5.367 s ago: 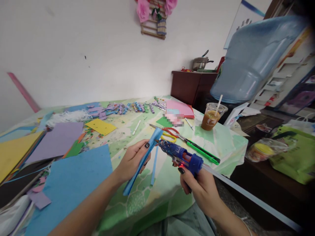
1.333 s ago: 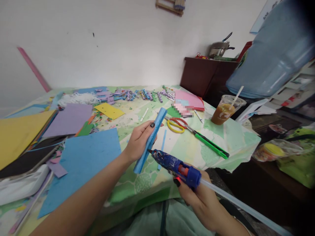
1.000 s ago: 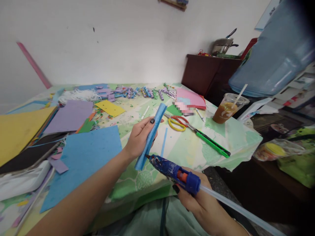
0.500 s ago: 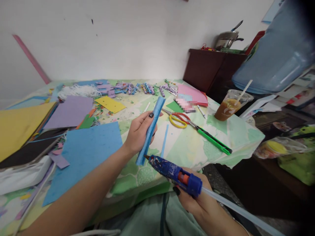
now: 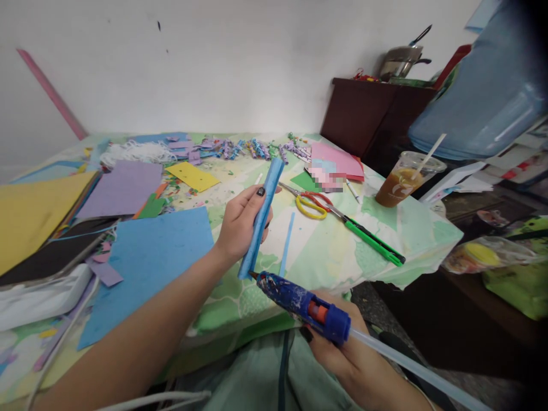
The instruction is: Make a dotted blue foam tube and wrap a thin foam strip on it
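Observation:
My left hand point(image 5: 243, 221) is closed around a rolled strip of blue foam sheet point(image 5: 266, 208), held tilted above the table with the thumb along its face. My right hand point(image 5: 342, 354) grips a blue hot glue gun point(image 5: 295, 299), whose handle is hidden by the fingers. The gun's nozzle is at the lower end of the blue roll, touching or very close to it. A long translucent glue stick point(image 5: 411, 362) sticks out of the gun's back. Beyond the roll lie scissors point(image 5: 314, 205) with red and yellow handles and a green utility knife point(image 5: 374, 242).
Blue point(image 5: 145, 257), purple point(image 5: 122, 185) and yellow point(image 5: 194, 177) foam sheets lie at left. A thin blue strip point(image 5: 287, 242) rests beside the roll. Curled scraps point(image 5: 257, 149) line the back. An iced drink point(image 5: 398, 185) stands near the right edge, before a water jug point(image 5: 475, 103).
The nozzle stays at the lower end of the roll, with only a slight shift along its edge. The whole view has tilted a little; both grips are the same.

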Tool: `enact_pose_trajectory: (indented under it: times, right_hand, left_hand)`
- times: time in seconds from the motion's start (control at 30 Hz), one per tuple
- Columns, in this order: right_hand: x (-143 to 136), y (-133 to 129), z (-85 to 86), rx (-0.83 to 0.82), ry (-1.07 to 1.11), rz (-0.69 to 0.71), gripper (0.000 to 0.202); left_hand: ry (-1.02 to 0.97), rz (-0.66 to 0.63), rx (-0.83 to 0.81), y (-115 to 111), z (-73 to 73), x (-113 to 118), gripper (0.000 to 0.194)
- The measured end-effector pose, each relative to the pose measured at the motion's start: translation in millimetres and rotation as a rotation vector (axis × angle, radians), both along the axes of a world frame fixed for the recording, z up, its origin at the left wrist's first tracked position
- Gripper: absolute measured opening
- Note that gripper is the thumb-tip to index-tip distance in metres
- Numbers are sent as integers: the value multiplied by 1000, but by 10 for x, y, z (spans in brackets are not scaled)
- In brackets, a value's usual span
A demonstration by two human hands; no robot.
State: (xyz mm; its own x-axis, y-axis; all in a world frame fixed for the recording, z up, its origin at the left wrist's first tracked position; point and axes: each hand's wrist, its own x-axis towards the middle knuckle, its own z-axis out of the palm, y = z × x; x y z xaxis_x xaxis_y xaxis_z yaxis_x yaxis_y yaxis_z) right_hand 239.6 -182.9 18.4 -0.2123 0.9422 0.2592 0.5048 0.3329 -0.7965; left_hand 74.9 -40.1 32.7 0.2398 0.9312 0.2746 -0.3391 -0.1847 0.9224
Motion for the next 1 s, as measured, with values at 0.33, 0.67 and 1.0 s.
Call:
enact_pose_trajectory:
  times: [0.33,0.67,1.0]
  right_hand:
    - [2,-2,-15,-10,22,-15,19]
    - [1,-23,-35,-28,28,-12,14]
    - [25,-29,-34,-34,33,6,12]
  left_hand:
    - [24,4,51,-2,14,5,27]
    - [3,54,42,17,4,18,26]
    - [2,79,48,33,3,13,26]
